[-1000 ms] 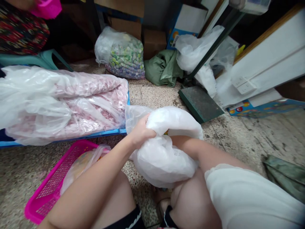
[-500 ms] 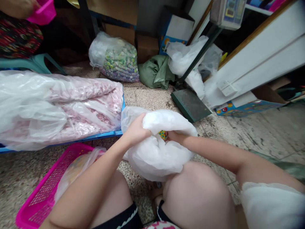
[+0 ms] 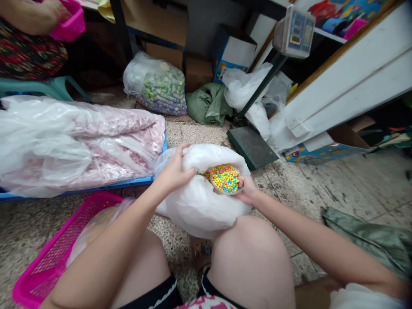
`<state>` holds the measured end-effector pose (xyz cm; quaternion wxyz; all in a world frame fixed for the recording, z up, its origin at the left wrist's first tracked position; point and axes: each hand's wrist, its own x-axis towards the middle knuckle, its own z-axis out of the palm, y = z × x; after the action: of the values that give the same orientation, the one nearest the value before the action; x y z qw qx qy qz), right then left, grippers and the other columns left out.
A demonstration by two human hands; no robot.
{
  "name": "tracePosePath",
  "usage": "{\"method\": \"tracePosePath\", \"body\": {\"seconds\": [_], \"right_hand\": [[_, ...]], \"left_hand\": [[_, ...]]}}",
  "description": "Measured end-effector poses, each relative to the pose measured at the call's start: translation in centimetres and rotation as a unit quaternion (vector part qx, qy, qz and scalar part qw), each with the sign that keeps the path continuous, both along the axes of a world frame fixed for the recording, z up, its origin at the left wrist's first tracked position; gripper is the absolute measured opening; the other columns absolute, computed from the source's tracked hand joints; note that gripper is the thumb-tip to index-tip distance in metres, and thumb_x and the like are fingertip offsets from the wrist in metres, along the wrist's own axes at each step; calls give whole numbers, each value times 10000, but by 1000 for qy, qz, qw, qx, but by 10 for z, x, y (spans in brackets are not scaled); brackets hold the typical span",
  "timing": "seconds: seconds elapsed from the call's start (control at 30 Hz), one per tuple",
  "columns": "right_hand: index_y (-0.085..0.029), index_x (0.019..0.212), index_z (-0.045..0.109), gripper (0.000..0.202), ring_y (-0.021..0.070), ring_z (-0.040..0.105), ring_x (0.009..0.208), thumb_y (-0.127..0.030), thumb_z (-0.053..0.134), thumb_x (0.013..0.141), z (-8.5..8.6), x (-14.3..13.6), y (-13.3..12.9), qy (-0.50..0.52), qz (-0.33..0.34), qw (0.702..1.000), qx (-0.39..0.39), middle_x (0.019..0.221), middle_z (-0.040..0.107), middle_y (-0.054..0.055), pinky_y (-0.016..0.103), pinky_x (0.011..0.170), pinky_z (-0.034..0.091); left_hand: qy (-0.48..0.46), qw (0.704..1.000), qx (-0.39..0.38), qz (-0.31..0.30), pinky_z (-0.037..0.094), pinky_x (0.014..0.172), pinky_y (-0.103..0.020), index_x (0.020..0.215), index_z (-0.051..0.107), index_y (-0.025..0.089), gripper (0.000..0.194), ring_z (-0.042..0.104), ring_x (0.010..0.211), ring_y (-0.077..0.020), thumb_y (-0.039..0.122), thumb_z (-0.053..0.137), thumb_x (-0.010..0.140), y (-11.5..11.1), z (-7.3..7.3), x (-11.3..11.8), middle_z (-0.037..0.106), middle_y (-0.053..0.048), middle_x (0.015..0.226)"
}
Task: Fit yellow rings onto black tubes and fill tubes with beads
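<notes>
A white plastic bag (image 3: 206, 210) stands open between my knees. My left hand (image 3: 180, 169) grips the left side of its rim, thumb and fingers pressed round the plastic. At the bag's mouth, my right hand (image 3: 247, 189) holds a clear round bowl by its right edge. Small beads (image 3: 225, 178) in yellow, pink, blue and green fill the bowl. More beads show dimly inside the bag, left of the bowl; the rest of the inside is hidden by the plastic.
On the left are a blue tray (image 3: 128, 183) under a bag of pink pieces and a pink basket (image 3: 48, 257). A floor scale (image 3: 252, 146) stands ahead. Another person's hand (image 3: 48, 17) holds a pink container at the top left. Green cloth (image 3: 370, 240) lies right.
My right hand has come up out of the bag's opening with the bowl of beads, which now shows fully. My left hand still grips the rim. The view has shifted slightly.
</notes>
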<state>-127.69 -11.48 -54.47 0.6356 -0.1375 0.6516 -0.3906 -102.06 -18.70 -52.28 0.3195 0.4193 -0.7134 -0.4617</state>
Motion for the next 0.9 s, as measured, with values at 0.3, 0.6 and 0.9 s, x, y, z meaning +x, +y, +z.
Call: {"method": "tracePosePath", "body": {"seconds": [0.3, 0.6, 0.9], "right_hand": [[-188, 674, 556, 388, 309, 582, 1067, -226, 404, 319, 28, 8, 6, -12, -21, 1000, 7, 1002, 683, 71, 426, 871, 501], [-173, 561, 517, 291, 327, 579, 995, -207, 416, 291, 51, 8, 10, 3, -64, 998, 1, 906, 676, 91, 482, 844, 499], [-205, 597, 469, 315, 365, 558, 1016, -243, 403, 292, 89, 31, 13, 87, 10, 996, -22, 860, 648, 123, 556, 863, 476]], "left_hand": [[-60, 996, -63, -13, 276, 1137, -439, 1126, 644, 273, 281, 354, 1357, -265, 263, 541, 865, 8, -3, -1, 436, -79, 1363], [-45, 999, -22, -2, 207, 1166, -436, 1223, 594, 264, 343, 284, 1405, -247, 363, 458, 924, 15, 2, 1, 393, -94, 1405], [29, 997, -8, 70, 288, 1130, -421, 1230, 555, 202, 391, 442, 1274, -238, 342, 454, 880, -4, 23, 48, 531, -79, 1318]]}}
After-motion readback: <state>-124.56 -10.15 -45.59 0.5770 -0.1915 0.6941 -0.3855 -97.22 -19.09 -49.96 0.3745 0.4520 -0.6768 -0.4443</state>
